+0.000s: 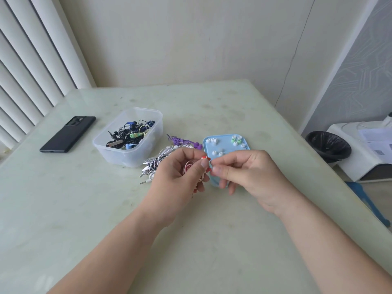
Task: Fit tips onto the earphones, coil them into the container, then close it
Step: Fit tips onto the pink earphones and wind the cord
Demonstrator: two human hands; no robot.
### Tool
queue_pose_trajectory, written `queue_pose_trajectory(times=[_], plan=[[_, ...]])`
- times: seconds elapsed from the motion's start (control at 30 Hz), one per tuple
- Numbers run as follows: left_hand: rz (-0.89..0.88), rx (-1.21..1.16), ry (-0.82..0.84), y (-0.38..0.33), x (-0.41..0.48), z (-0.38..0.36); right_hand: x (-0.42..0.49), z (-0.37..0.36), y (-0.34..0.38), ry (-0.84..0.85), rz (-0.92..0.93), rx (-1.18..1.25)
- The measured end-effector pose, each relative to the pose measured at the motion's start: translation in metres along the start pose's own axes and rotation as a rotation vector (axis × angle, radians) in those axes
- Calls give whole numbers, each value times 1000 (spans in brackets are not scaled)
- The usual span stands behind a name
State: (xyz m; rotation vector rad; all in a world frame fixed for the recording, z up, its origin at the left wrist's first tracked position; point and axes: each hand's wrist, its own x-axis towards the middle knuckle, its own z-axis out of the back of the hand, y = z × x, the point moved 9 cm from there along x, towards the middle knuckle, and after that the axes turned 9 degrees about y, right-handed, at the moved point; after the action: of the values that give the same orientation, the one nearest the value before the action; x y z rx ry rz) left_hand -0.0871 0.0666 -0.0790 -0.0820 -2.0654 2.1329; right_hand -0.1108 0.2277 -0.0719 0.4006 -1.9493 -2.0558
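Here, both hands pinching red earphone

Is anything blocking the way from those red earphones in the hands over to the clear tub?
Nothing visible does. The red earphones sit between the left hand and right hand. The clear tub is open-topped, and the white earphones beside it lie flat on the table.

Partly hidden or unreadable: blue lid, near edge behind right hand; red-and-white earphones, cord mostly buried in left hand; any tip pinched between right-hand fingertips, too small to tell; white printer, cut by right edge.
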Motion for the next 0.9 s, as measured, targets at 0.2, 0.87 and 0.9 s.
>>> queue_pose_trajectory(times=[0.2, 0.87, 0.9], plan=[[42, -138, -27, 10, 7, 0, -6, 83, -3, -530, 16, -199], [53, -309, 66, 26, 26, -20, 38, 87, -18, -352, -178, -566], [57, -323, 71, 27, 27, -20, 37, 84, -13, -363, -131, -544]])
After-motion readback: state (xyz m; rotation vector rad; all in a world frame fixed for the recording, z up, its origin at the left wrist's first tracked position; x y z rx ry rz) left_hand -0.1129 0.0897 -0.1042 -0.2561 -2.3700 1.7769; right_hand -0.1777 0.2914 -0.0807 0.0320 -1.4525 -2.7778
